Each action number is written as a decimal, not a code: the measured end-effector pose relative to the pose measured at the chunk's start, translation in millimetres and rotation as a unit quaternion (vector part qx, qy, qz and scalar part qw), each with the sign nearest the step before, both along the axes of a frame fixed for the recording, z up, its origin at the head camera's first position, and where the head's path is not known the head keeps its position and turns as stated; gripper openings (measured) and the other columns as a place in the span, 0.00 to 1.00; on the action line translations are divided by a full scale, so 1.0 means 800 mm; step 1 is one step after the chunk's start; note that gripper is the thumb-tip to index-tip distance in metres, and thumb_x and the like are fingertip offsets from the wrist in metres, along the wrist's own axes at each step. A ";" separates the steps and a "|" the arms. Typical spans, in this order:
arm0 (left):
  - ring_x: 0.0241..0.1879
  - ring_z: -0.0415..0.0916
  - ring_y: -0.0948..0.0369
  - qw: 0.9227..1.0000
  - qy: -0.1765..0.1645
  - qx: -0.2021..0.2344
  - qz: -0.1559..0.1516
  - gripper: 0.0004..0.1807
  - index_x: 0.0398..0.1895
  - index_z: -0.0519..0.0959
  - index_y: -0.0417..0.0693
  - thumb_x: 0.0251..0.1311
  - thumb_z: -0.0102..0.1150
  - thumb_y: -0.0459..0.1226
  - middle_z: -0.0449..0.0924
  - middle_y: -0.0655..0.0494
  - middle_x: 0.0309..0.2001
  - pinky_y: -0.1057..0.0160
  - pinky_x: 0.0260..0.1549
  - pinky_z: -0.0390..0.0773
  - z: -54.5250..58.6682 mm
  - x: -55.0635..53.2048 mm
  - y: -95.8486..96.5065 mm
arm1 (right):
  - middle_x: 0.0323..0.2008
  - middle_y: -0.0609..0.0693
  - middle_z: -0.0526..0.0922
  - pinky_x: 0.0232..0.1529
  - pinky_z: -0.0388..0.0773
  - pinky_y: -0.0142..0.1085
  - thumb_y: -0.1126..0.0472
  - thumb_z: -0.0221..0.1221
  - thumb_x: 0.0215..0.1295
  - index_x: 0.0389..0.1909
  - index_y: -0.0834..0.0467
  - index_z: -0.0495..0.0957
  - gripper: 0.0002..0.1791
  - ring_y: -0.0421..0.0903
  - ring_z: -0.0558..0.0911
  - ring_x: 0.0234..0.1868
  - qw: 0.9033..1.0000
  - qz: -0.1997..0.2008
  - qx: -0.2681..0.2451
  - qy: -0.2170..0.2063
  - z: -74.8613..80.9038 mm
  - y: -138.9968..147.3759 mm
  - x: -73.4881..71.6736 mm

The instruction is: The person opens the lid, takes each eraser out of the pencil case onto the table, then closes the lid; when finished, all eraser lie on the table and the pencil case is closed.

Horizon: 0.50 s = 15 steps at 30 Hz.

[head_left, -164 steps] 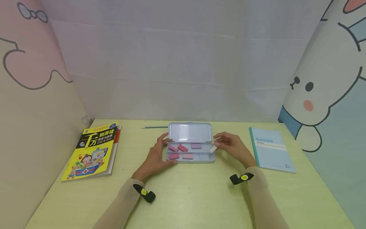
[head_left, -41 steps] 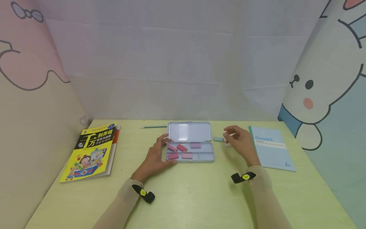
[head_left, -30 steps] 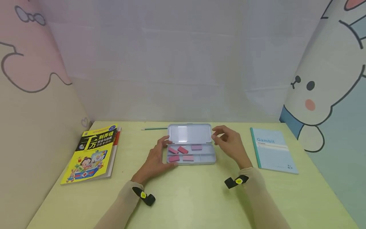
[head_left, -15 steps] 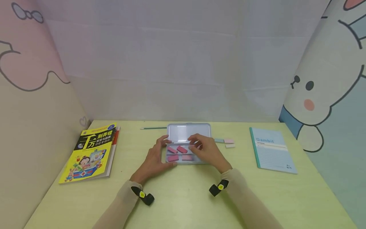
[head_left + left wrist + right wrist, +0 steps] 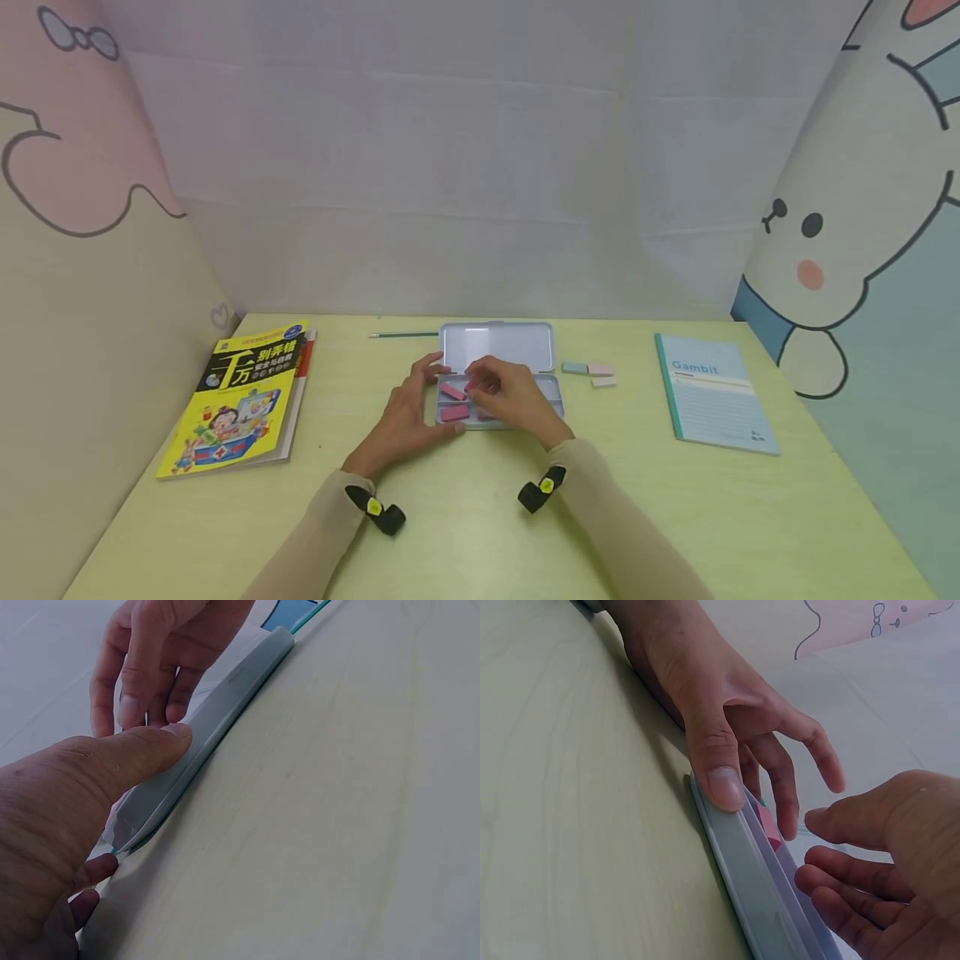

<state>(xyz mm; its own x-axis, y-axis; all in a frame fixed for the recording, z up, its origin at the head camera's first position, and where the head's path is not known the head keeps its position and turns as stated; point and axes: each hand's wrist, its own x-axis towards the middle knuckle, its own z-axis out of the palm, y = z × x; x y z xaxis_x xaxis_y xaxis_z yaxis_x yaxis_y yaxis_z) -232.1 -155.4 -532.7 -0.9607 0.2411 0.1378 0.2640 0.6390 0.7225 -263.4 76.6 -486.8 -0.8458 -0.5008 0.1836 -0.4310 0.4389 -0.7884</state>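
A pale blue-grey pencil case (image 5: 540, 392) lies with its hinged lid (image 5: 510, 342) back. My left hand (image 5: 405, 417) grips its left end, thumb along the front wall and fingers at the back. My right hand (image 5: 517, 400) is over the middle, its thumb and index fingertip at either side of a bright pink eraser (image 5: 469, 386); I cannot tell whether they pinch it. Other erasers in the left compartments are a pink eraser (image 5: 452, 391) at the back and a deep pink eraser (image 5: 453, 413) in front. A light pink eraser (image 5: 483, 414) is partly hidden under my right hand.
Right of the case are a teal eraser (image 5: 574, 367), a pale pink eraser (image 5: 600, 369) and a white eraser (image 5: 603, 382). A pencil (image 5: 405, 335) lies behind. A yellow book (image 5: 232, 408) sits left, a blue notebook (image 5: 716, 392) right.
My right hand has set down the white eraser at the case's right, moved back over the case, then leftward to the bright pink eraser. My left hand has stayed at the left end.
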 end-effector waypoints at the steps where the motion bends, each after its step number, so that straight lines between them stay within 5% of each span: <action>1: 0.79 0.67 0.47 1.000 0.001 0.000 -0.001 0.61 0.85 0.47 0.70 0.55 0.81 0.53 0.71 0.60 0.77 0.27 0.78 0.58 0.000 0.000 0.000 | 0.45 0.54 0.91 0.50 0.86 0.33 0.64 0.67 0.70 0.58 0.62 0.82 0.17 0.47 0.88 0.44 1.000 0.000 0.000 -0.003 -0.001 -0.002 0.000; 15: 0.77 0.69 0.46 1.000 0.009 -0.002 -0.006 0.61 0.85 0.48 0.65 0.55 0.81 0.53 0.73 0.57 0.76 0.30 0.76 0.59 0.003 0.000 0.000 | 0.40 0.53 0.91 0.46 0.85 0.33 0.64 0.69 0.69 0.55 0.60 0.83 0.15 0.42 0.86 0.40 0.999 0.007 0.037 -0.022 -0.005 -0.021 -0.008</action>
<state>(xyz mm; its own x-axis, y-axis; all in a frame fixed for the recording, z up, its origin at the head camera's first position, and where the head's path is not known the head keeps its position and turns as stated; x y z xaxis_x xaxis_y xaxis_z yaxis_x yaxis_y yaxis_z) -232.0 -155.1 -530.1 -0.9551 0.2528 0.1543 0.2845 0.6382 0.7154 -269.7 60.1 -490.6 -0.8449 -0.5237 0.1089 -0.4038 0.4910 -0.7719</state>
